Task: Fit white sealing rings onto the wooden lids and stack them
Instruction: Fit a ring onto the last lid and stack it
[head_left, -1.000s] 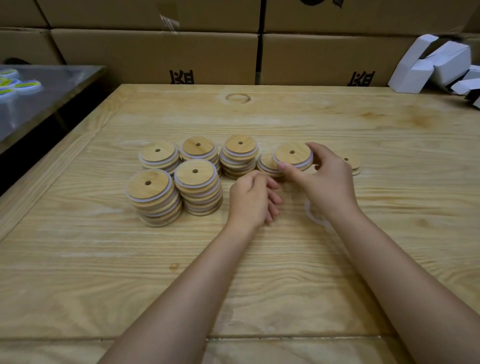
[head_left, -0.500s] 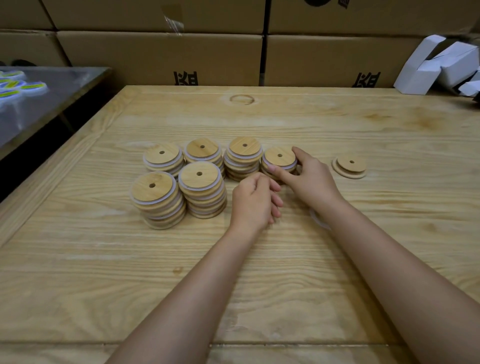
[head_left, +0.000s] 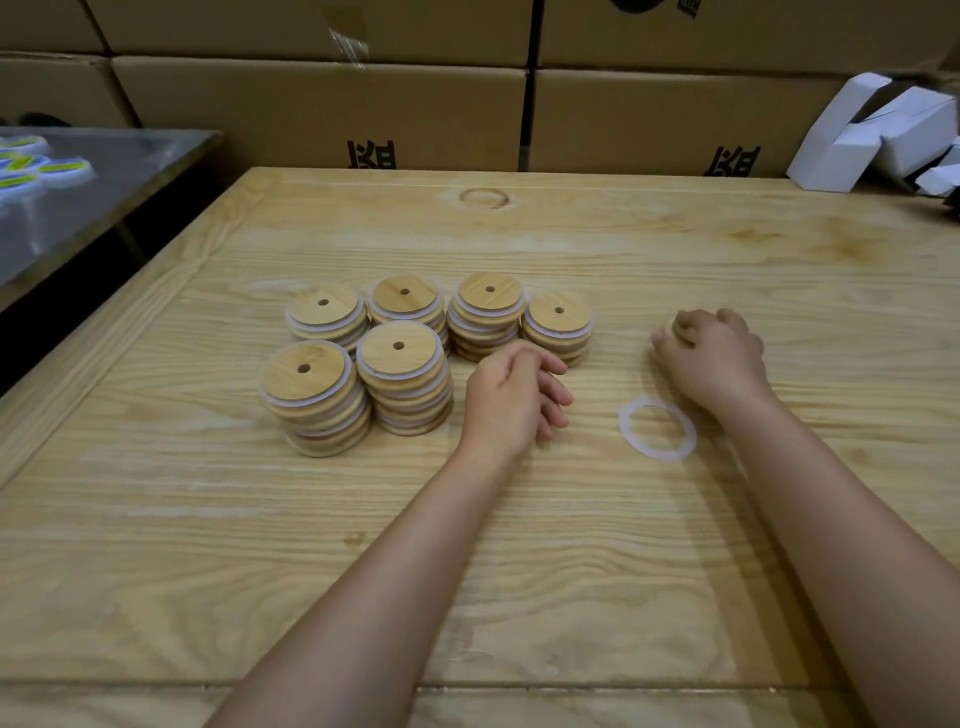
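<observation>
Head view: wooden table (head_left: 519, 571) fills most of the frame, cardboard boxes (head_left: 322, 109) behind the lid stacks. Six lid stacks (head_left: 400, 358), rings fitted, sit clustered mid-table. Left hand (head_left: 511, 397) rests just right of the stacks, fingers loosely curled, holding nothing. Right hand (head_left: 714, 356) is further right of the stacks, fingers curled down; cannot tell what it grips. Loose white sealing ring (head_left: 625, 422) lies flat right of the stacks, between the hands.
</observation>
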